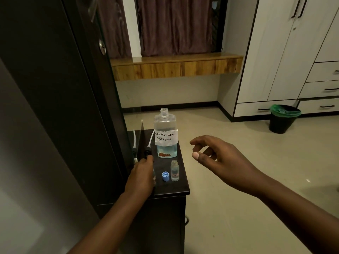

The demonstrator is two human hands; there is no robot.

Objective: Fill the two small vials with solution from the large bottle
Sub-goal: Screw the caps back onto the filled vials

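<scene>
Nearest the camera, two bare forearms reach in from the bottom edge, the left from about 7 o'clock and the right from about 4 o'clock. The left hand (142,174) lies over the near left part of the small dark glossy desk (180,187), its back turned up and its fingers reaching toward a small black round cap (147,153) at its fingertips; the grip of this hand cannot be told, since the fingers are hidden under the hand, and something clear shows only as a glint along its right edge. The right hand (218,158) hangs in the air off the desk's right side, at 3 o'clock from the things on it, its grip loose and holding nothing, thumb and fingers gently curved and spread apart. On the desk just right of the left hand lies a small blue plastic screw cap (165,176), open side up, and touching or just beside it at 3 o'clock stands a small clear glass vial (174,170), upright and uncapped (its fill level is hard to read). Beyond these, at 12 o'clock, stands the large clear plastic bottle (166,133), upright, uncapped, partly full of pale bluish liquid, with a white paper label (166,137) handwritten "CONTACT LENS SOLUTION". A white cable (150,139) curves down just left of the bottle. Farther off, on the floor at 2 o'clock, sits a black waste bin with a green liner (283,118), before pale wardrobe doors (286,52); a wooden wall shelf (176,66) and dark curtains (174,24) close the far wall.
</scene>
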